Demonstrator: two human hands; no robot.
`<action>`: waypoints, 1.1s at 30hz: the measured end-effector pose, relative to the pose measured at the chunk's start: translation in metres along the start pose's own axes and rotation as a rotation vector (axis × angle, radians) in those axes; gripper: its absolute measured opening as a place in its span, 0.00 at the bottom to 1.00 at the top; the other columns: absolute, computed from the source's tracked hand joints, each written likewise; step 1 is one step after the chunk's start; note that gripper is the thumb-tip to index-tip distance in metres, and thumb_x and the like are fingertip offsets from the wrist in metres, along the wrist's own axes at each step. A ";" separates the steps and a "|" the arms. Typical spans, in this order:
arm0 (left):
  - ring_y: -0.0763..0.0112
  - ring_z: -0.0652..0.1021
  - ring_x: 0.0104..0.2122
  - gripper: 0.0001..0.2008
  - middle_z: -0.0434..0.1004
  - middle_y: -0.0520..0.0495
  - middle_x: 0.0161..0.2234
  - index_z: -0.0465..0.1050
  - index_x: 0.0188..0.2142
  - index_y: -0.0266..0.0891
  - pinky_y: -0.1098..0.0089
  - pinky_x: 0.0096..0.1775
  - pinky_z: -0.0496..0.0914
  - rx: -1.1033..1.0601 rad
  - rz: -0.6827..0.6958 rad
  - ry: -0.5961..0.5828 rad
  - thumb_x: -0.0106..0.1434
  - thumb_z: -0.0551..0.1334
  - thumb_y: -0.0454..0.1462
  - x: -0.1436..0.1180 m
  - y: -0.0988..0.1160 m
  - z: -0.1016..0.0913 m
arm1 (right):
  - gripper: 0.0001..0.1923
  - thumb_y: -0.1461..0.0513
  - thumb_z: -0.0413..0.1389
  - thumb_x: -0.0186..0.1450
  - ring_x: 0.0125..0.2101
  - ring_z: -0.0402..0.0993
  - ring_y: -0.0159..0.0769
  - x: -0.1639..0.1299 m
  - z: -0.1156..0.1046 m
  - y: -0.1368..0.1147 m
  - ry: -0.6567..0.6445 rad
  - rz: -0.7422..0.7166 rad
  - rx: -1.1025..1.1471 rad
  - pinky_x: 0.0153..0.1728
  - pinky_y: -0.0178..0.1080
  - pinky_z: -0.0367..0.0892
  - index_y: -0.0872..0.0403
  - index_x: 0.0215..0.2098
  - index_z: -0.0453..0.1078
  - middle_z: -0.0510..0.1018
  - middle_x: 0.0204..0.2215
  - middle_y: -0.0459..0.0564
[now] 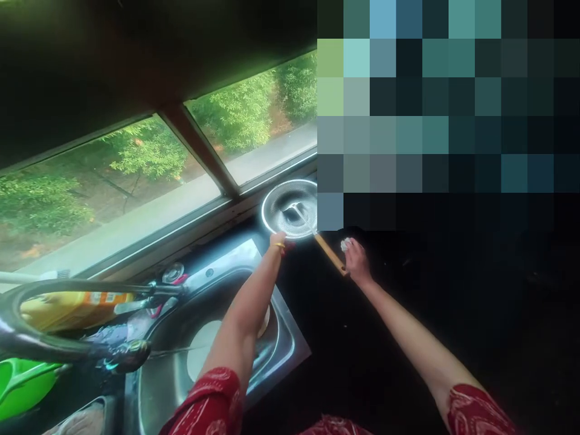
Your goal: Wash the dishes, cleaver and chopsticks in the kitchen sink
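Observation:
A round metal mesh strainer (290, 208) with a wooden handle (330, 254) lies on the dark counter under the window. My left hand (278, 240) reaches out and touches the strainer's near rim. My right hand (356, 261) rests at the end of the wooden handle and holds a small white crumpled thing (345, 244). Both arms wear red patterned sleeves.
A steel sink (285, 338) with a white plate (203, 353) in it lies below my left arm. At left stand a curved tap (67, 350), a yellow bottle (72, 308) and a green tub (22, 383). The window (136, 175) runs along the back. The upper right is blurred out.

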State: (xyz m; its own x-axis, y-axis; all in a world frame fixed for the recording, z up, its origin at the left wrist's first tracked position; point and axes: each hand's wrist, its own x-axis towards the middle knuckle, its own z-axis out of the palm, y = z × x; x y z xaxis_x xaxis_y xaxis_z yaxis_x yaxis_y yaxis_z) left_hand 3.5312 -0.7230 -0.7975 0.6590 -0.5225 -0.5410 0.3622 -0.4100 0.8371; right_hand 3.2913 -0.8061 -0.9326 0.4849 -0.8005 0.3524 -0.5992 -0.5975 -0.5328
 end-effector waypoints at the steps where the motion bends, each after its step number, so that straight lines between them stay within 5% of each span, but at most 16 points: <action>1: 0.69 0.72 0.18 0.15 0.69 0.45 0.20 0.64 0.46 0.23 0.70 0.25 0.69 0.020 -0.032 0.043 0.61 0.52 0.32 -0.008 -0.006 -0.011 | 0.25 0.60 0.37 0.70 0.60 0.57 0.51 0.012 0.011 -0.005 -0.007 0.031 -0.037 0.59 0.53 0.57 0.62 0.57 0.66 0.62 0.59 0.65; 5: 0.70 0.72 0.16 0.09 0.68 0.47 0.17 0.67 0.33 0.30 0.71 0.21 0.68 0.008 -0.114 0.178 0.52 0.55 0.32 -0.060 -0.035 -0.087 | 0.26 0.59 0.41 0.69 0.63 0.49 0.58 0.069 0.054 -0.035 -0.020 0.097 -0.106 0.58 0.59 0.53 0.64 0.61 0.59 0.54 0.62 0.70; 9: 0.70 0.70 0.13 0.03 0.64 0.49 0.13 0.63 0.23 0.35 0.73 0.17 0.62 -0.034 -0.171 0.266 0.47 0.56 0.34 -0.114 -0.059 -0.156 | 0.28 0.59 0.44 0.69 0.63 0.47 0.56 0.150 0.093 -0.068 -0.131 0.075 -0.092 0.60 0.56 0.49 0.66 0.63 0.56 0.53 0.63 0.71; 13: 0.71 0.68 0.11 0.05 0.63 0.50 0.12 0.61 0.19 0.37 0.73 0.15 0.59 -0.130 -0.211 0.369 0.48 0.56 0.34 -0.141 -0.073 -0.180 | 0.29 0.58 0.44 0.69 0.64 0.47 0.51 0.210 0.128 -0.106 -0.245 -0.055 -0.061 0.62 0.53 0.47 0.64 0.64 0.54 0.53 0.64 0.65; 17: 0.71 0.68 0.11 0.06 0.64 0.49 0.12 0.61 0.17 0.36 0.74 0.15 0.61 -0.147 -0.182 0.464 0.48 0.56 0.33 -0.146 -0.072 -0.187 | 0.28 0.55 0.42 0.70 0.64 0.48 0.48 0.214 0.147 -0.145 -0.430 -0.357 -0.037 0.62 0.52 0.47 0.60 0.64 0.57 0.55 0.64 0.60; 22: 0.69 0.69 0.11 0.07 0.64 0.49 0.11 0.61 0.17 0.36 0.74 0.15 0.61 -0.136 -0.148 0.466 0.48 0.57 0.31 -0.138 -0.065 -0.189 | 0.23 0.56 0.44 0.70 0.63 0.53 0.46 0.154 0.133 -0.164 -0.643 -0.782 0.038 0.61 0.52 0.50 0.53 0.60 0.64 0.58 0.63 0.56; 26: 0.67 0.71 0.12 0.05 0.67 0.45 0.12 0.63 0.20 0.35 0.73 0.16 0.64 -0.128 -0.183 0.397 0.51 0.56 0.31 -0.120 -0.056 -0.171 | 0.19 0.57 0.47 0.69 0.60 0.59 0.45 0.059 0.084 -0.130 -0.723 -0.993 0.212 0.59 0.53 0.53 0.52 0.54 0.70 0.66 0.59 0.55; 31: 0.67 0.72 0.14 0.04 0.71 0.41 0.16 0.67 0.26 0.31 0.72 0.17 0.65 -0.147 -0.219 0.325 0.53 0.54 0.30 -0.085 -0.042 -0.132 | 0.17 0.60 0.51 0.67 0.60 0.60 0.42 -0.102 -0.023 -0.057 -0.825 -0.912 0.424 0.58 0.50 0.57 0.49 0.52 0.71 0.70 0.56 0.53; 33: 0.66 0.72 0.14 0.05 0.70 0.43 0.15 0.68 0.28 0.30 0.71 0.17 0.65 -0.155 -0.214 0.319 0.54 0.54 0.30 -0.071 -0.038 -0.119 | 0.14 0.63 0.49 0.68 0.55 0.67 0.38 -0.133 -0.058 -0.037 -0.757 -0.776 0.518 0.54 0.44 0.63 0.50 0.49 0.72 0.75 0.50 0.52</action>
State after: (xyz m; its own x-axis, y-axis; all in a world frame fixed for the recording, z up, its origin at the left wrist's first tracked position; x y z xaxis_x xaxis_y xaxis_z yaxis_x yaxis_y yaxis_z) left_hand 3.5490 -0.5812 -0.7806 0.7202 -0.1699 -0.6726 0.5922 -0.3545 0.7236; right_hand 3.2125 -0.6804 -0.9151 0.9585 0.0985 0.2674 0.2611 -0.6790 -0.6861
